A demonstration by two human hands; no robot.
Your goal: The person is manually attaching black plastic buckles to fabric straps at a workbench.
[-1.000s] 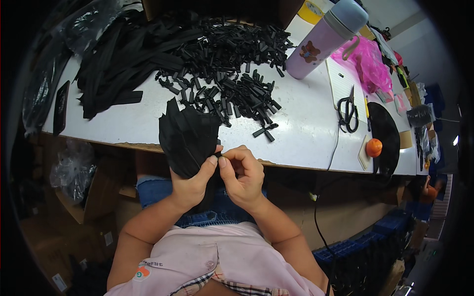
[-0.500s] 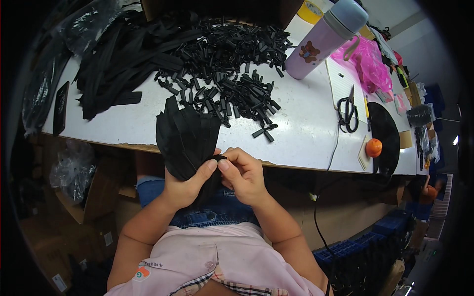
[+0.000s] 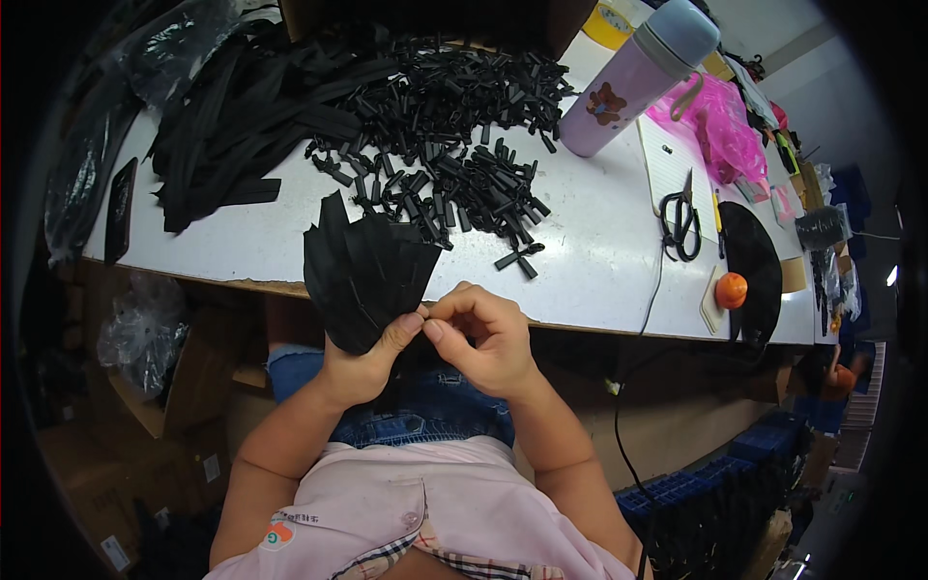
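My left hand (image 3: 365, 370) is closed around a fanned bundle of black fabric strips (image 3: 363, 266) that look like zipper tape. The bundle's cut ends spread upward over the table's front edge, and its lower part hangs dark behind my wrist. My right hand (image 3: 488, 340) is pinched, thumb against forefinger, right at the tip of my left thumb. Whatever sits between those fingertips is too small to make out. Beyond the hands lies a big heap of small black zipper pulls (image 3: 474, 188) on the white table (image 3: 590, 256).
More long black strips (image 3: 256, 116) lie at the back left, near a dark phone-like slab (image 3: 119, 211). To the right are a lilac flask (image 3: 619, 92), black scissors (image 3: 681, 220), a notepad (image 3: 667, 159), an orange fruit (image 3: 731, 290) and a pink plastic bag (image 3: 720, 121).
My right hand has shifted slightly right and its fingers have closed to a tighter pinch. The black strip end that showed between my thumbs is no longer visible there. The bundle has fanned a little.
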